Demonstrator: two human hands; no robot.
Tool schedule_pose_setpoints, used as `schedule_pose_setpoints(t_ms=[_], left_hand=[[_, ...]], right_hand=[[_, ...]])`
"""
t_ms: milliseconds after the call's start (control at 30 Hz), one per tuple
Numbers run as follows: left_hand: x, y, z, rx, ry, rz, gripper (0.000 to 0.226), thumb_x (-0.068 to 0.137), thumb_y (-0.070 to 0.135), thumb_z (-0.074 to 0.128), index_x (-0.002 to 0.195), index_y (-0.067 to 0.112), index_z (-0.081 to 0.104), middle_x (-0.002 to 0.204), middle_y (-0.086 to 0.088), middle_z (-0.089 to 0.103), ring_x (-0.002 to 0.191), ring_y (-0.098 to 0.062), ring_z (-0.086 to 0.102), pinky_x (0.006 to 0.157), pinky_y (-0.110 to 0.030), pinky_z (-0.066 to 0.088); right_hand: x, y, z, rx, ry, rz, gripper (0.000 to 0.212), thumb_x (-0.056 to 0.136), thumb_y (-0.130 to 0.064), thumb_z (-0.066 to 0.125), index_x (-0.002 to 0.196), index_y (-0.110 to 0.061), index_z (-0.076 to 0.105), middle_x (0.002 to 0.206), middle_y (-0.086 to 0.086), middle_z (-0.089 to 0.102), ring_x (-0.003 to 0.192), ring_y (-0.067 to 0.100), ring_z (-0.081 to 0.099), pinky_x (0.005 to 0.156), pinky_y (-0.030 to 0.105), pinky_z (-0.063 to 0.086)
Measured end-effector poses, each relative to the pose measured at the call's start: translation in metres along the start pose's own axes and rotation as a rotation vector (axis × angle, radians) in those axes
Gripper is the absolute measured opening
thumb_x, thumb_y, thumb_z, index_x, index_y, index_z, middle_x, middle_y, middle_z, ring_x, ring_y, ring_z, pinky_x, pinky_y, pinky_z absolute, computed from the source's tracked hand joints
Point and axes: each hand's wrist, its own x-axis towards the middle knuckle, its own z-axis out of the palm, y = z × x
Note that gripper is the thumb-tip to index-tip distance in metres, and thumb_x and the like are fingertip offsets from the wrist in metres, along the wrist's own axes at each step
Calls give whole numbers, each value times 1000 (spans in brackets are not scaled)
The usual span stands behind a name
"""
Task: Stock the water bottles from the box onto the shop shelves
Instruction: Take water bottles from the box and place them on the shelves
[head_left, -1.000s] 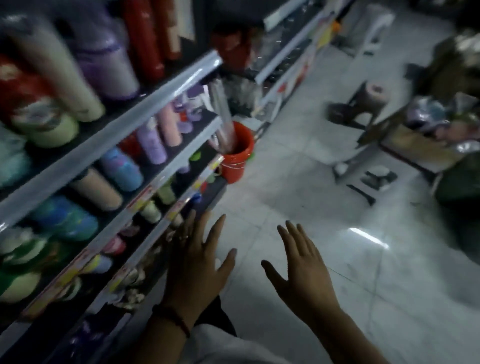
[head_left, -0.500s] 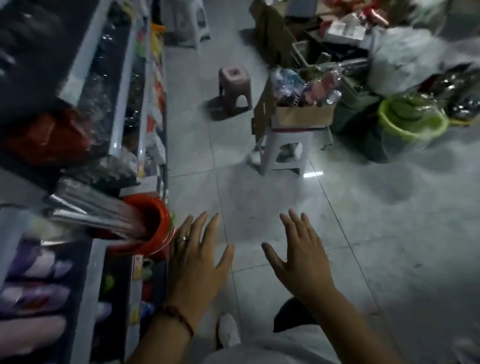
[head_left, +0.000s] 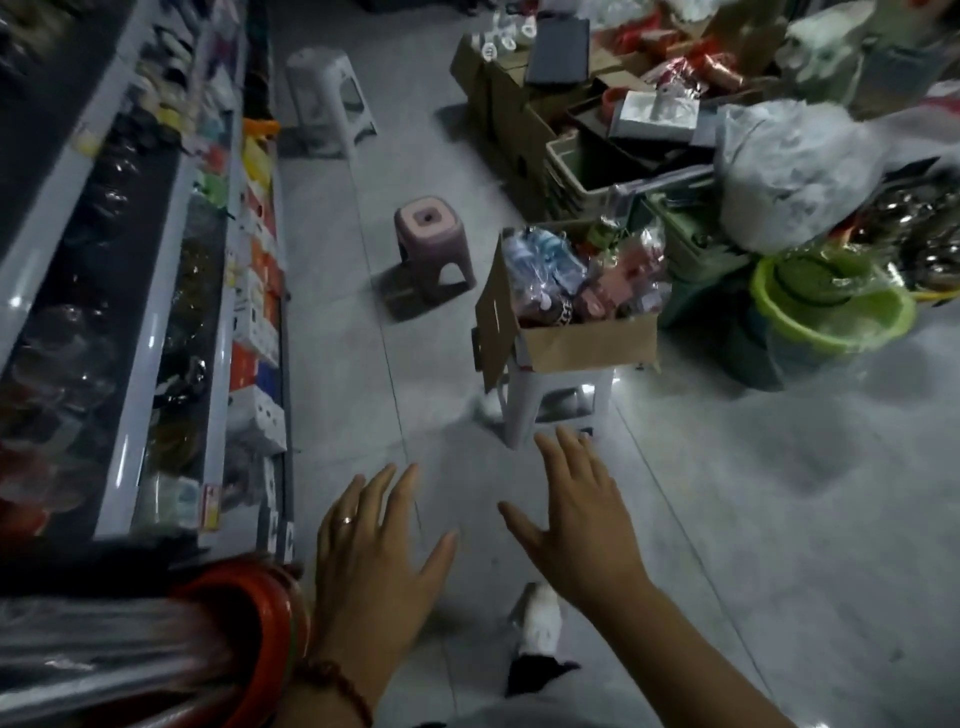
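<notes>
Brown cardboard box (head_left: 587, 344) of plastic-wrapped bottles (head_left: 545, 262) at 1 o'clock, on white plastic stool (head_left: 524, 410). Left hand (head_left: 374, 556) and right hand (head_left: 582, 514) at 6 o'clock, fingers spread, both empty.

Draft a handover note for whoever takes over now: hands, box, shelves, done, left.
Left hand: open, empty, above the floor.
Right hand: open, empty, stretched forward.
The box sits on a white stool ahead on the right, flap open, full of wrapped bottles.
The shelves run along the left.
Done: nothing in hand; bottles already shelved cannot be told.
Left: reach the box, take bottles, place them on the shelves.
</notes>
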Motion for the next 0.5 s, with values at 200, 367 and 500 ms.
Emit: schedule_pose_setpoints(t_ms=[200, 367, 500], left_hand=[[144, 43, 2, -60, 44, -15, 72, 88, 62, 59, 150, 30, 43, 152, 2, 47, 143, -28, 38, 115, -49, 37], [253, 69, 43, -98, -12, 67, 73, 83, 56, 72, 146, 30, 46, 148, 2, 51, 139, -27, 43, 113, -48, 39], [352, 89, 84, -126, -72, 176, 74, 80, 57, 73, 144, 30, 46, 143, 2, 54, 135, -26, 47, 111, -48, 42]], right_hand=[[136, 14, -50, 64, 36, 30, 83, 94, -63, 63, 160, -26, 29, 173, 1, 21, 161, 26, 14, 129, 41, 17], [221, 42, -54, 38, 82, 96, 83, 92, -58, 69, 158, -21, 35, 169, 5, 31, 159, 30, 24, 126, 38, 18], [300, 75, -57, 29, 163, 173, 80, 91, -54, 70, 156, -21, 37, 166, 5, 36, 156, 30, 28, 126, 48, 31]])
